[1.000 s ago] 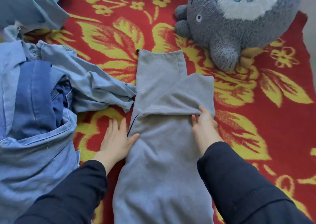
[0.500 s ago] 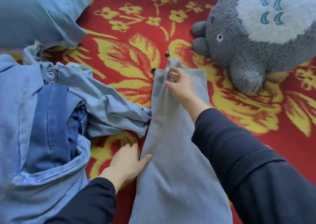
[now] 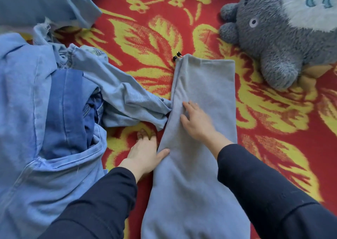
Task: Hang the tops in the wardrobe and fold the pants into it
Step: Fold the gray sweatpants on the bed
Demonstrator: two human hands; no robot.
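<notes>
Right fingers (image 3: 188,107), spread and gripping nothing, now press flat on the grey pants (image 3: 202,129), back from the hem at 12 o'clock. Left hand (image 3: 144,153), open, pins the 9 o'clock edge. Folded lengthwise on the blanket (image 3: 273,156); crosswise folds likely remain.

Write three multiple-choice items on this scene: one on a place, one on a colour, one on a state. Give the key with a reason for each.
1. Where does the grey plush toy lie?
A. far right
B. near left
C. on the denim pile

2. What colour are the sleeves?
A. white
B. dark navy
C. red

3. How is the right hand set on the grey pants?
A. flat, open
C. clenched around a hanger
B. lifted away

Key: 1 A, it sits at the upper right of the blanket. 2 B, both forearms are dark. 3 A, the palm lies spread on the cloth.
</notes>
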